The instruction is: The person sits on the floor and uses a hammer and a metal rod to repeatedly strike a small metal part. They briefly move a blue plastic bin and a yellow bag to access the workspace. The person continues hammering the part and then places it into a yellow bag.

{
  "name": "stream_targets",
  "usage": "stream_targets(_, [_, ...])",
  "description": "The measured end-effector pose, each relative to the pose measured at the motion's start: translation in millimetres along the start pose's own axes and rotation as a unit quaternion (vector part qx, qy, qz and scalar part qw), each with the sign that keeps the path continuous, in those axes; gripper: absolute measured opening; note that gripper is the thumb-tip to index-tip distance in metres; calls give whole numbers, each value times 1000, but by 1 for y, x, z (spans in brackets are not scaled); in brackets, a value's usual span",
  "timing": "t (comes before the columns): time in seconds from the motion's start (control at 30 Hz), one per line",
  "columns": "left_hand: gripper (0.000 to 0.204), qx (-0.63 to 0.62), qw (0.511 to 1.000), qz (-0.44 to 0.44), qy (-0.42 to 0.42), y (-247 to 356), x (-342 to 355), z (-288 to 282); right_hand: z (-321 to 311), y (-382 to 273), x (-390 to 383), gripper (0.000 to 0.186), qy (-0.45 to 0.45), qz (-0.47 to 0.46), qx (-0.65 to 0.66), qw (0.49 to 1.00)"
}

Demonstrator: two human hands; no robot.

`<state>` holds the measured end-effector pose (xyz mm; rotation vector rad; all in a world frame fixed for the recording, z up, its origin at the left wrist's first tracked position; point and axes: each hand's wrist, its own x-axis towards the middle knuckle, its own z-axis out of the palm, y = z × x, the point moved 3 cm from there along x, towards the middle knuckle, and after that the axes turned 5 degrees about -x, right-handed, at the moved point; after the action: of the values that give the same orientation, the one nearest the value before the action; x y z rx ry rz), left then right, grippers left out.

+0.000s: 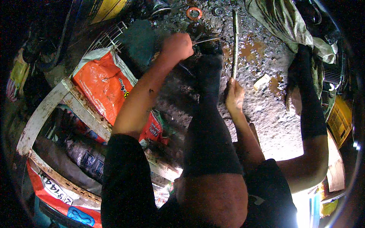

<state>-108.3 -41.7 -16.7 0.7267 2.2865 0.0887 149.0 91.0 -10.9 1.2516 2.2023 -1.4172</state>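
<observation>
Over the dirty ground, my left hand (pixel 178 46) is closed in a fist around a thin metal tool (pixel 207 40). Its slim shaft points right; its handle is hidden inside the fist. To the right of my bent knee, my right hand (pixel 234 94) grips the near end of a long, narrow metal bar (pixel 235 45). The bar stretches away from me over the wet, grimy ground. An orange ring (pixel 194 13) lies beyond the left fist, with a smaller dark ring (pixel 218 11) beside it.
An orange and white sack (pixel 100 81) and a worn white chair frame (pixel 42 112) stand at the left. A pale piece (pixel 261 82) lies right of my right hand. Grey cloth (pixel 283 24) hangs at the far right, and a yellow crate (pixel 339 119) sits at the right edge.
</observation>
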Motion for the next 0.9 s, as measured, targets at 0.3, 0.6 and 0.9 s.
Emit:
stream_targets(0.3, [35, -46, 995, -32, -87, 6, 6, -16, -9, -41, -25, 31, 35, -201, 61, 977])
stream_targets(0.6, [27, -34, 997, 13, -74, 3, 11, -13, -26, -55, -14, 35, 21, -105, 42, 993])
stream_targets(0.9, [29, -10, 1000, 19, -14, 5, 8, -18, -18, -30, -8, 34, -1, -89, 20, 996])
